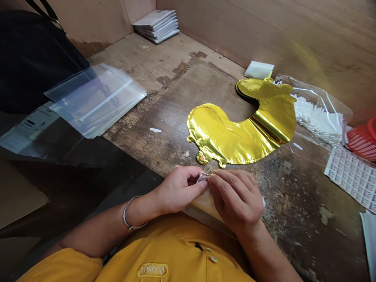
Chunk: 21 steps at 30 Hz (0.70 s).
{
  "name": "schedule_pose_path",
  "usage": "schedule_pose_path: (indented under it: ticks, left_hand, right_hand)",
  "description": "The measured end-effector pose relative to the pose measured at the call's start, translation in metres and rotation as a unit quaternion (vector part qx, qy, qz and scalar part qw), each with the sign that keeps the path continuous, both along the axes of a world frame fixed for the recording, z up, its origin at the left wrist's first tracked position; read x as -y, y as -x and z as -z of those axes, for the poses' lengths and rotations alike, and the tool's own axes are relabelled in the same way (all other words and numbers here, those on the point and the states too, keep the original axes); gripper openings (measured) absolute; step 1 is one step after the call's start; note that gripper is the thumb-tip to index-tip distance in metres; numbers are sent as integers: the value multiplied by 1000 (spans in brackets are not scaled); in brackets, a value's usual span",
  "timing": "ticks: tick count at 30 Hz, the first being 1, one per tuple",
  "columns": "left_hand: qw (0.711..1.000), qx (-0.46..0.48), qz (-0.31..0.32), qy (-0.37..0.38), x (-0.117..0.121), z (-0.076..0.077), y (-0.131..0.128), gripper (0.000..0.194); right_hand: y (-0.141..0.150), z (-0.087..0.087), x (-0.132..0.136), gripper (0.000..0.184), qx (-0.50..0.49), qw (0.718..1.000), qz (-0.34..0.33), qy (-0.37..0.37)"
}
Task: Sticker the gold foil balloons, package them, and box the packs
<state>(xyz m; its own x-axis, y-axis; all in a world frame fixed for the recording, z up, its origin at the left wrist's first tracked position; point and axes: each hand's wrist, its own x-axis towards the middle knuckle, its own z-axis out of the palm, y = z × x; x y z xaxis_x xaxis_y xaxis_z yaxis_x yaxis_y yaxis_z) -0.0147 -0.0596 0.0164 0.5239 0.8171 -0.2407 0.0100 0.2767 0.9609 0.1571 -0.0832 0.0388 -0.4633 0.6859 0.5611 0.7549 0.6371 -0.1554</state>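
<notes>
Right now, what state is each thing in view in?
Left hand, pinching label
Right hand, pinching label from the other side
Gold foil balloon, flat, lying on the bench
Clear sleeves, stacked, overhanging the bench edge
Sticker sheet, lying flat
Red basket, partly out of view

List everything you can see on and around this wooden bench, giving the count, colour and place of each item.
gold foil balloon: 1, gold, middle of the wooden bench
clear plastic sleeves: one stack, transparent, left side
booklets: one stack, white, far corner
label sheet: 1, white and mauve, right side
plastic basket: 1, red, right edge
plastic bag: 1, clear, right of balloon
black bag: 1, black, far left
small printed tag: 1, white, between fingertips
pale packet: 1, tan, under hands
left hand: 1, pinching tag
bangle: 1, silver, left wrist
right hand: 1, pinching tag
shirt: 1, yellow, worn
</notes>
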Motion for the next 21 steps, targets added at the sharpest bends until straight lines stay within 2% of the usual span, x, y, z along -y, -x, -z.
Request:
schedule_pose_path:
  ticks: [6, 11, 14, 17, 21]
  left_hand:
    - [999, 10, -28, 34, 0, -2, -1, 17]
    - [1000, 3, 12, 21, 2, -2, 1, 24]
    - [997, 30, 27, 60, 1, -2, 2, 27]
    - [995, 46, 18, 88, 0, -2, 4, 31]
    - [996, 36, 8, 82, -1, -3, 4, 31]
  right_hand:
    - [0, 2, 1, 18, 9, 1000, -6, -7]
    - [-2, 4, -2, 19, 25, 1000, 6, -8]
    - [0, -2, -4, 15, 30, 999, -1, 21]
    - [4, -12, -4, 14, -25, 997, -8, 70]
    - [6, -19, -4, 21, -38, 995, 56, 78]
